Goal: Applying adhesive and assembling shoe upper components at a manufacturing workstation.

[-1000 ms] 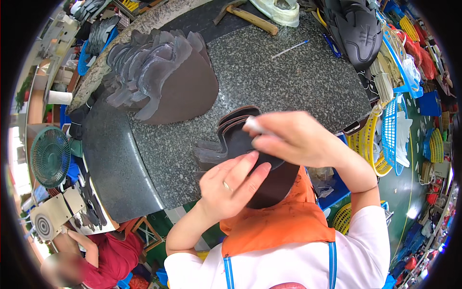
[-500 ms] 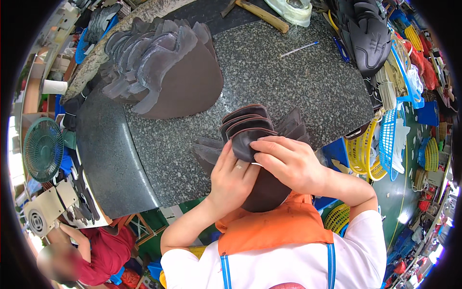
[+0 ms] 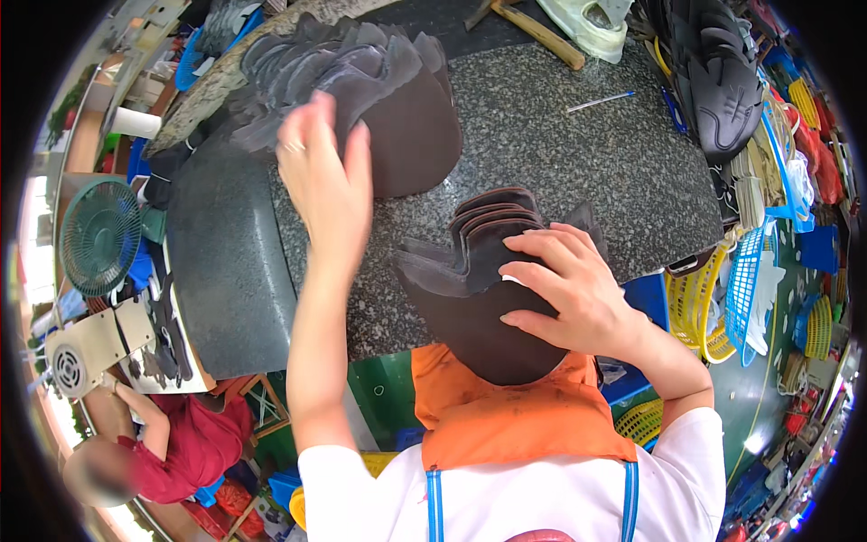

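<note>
A small stack of dark brown shoe-upper pieces (image 3: 479, 330) lies at the near edge of the stone worktop, its tongue-shaped ends fanned out. My right hand (image 3: 578, 294) rests on that stack, fingers spread over the top piece. A small white sliver shows by its fingertips; I cannot tell what it is. My left hand (image 3: 325, 185) is stretched forward, slightly blurred, with fingers apart and nothing in them. It hovers over or touches the near-left side of a larger pile of brown shoe-upper pieces (image 3: 411, 135) with grey, ragged-looking edges; contact is unclear.
On the speckled stone worktop (image 3: 533, 144) lie a pen (image 3: 601, 101) and a wooden-handled hammer (image 3: 542, 36). Black shoe parts (image 3: 722, 108) stand at the far right. Yellow (image 3: 700, 303) and blue baskets (image 3: 745, 289) are beyond the right edge. A person in red (image 3: 199, 447) works at the lower left.
My left hand has left the near stack and reached forward to the far pile. My right hand stays on the near stack, its fingers now more spread. The view has shifted slightly.
</note>
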`<state>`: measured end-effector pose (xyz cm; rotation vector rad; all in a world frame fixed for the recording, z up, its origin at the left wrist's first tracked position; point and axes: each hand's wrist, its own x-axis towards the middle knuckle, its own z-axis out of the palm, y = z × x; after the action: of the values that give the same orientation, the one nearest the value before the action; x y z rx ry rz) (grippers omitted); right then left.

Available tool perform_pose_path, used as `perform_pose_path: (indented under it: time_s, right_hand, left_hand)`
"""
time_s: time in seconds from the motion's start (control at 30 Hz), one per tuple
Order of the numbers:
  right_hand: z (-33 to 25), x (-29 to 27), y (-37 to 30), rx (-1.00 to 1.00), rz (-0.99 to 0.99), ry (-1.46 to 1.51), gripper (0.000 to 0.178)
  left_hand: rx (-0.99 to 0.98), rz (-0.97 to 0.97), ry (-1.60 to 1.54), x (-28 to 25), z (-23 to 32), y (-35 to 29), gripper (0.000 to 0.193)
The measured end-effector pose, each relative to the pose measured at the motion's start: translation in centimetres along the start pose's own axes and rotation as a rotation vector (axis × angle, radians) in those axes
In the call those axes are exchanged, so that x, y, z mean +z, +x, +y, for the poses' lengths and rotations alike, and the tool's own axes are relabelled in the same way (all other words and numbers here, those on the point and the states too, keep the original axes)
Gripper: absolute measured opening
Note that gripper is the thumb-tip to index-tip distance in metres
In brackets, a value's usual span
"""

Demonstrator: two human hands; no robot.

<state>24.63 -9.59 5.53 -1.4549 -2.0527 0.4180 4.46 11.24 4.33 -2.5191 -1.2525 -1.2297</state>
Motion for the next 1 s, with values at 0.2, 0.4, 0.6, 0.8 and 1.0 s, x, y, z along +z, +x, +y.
perform_pose_path:
  time_s: [0.2,0.4,0.6,0.8,1.0]
  right_hand:
    - [2.2,-3.3,-3.3,0.46,0.33,0.534,0.021]
    - [2.5,-5.4,-5.9,0.764,0.569,0.566,0.011]
    - [-1.5,-4.4,-1.1,-0.026,0.254,0.113,0.02]
    - [-0.6,-0.4,1.2,0.0,-0.047,-0.128,0.011]
    - [-1.7,-0.1,1.4,0.08,-0.03,-0.232,0.015]
  left_hand:
    - [-0.255,0.108,-0.021,2.6,-5.8,0.3,0.028]
    - [-0.298,0.208,-0.703,-7.6,4.4,-0.3,0.028]
    - [-0.104,-0.638,-0.706,-6.6,9.5,-3.0,0.031]
    - [-0.53,-1.017,-1.34,-4.3,8.3,-5.1,0.055]
    - [-0.044,-0.77,-0.683,-4.9,10.3,-6.2,0.053]
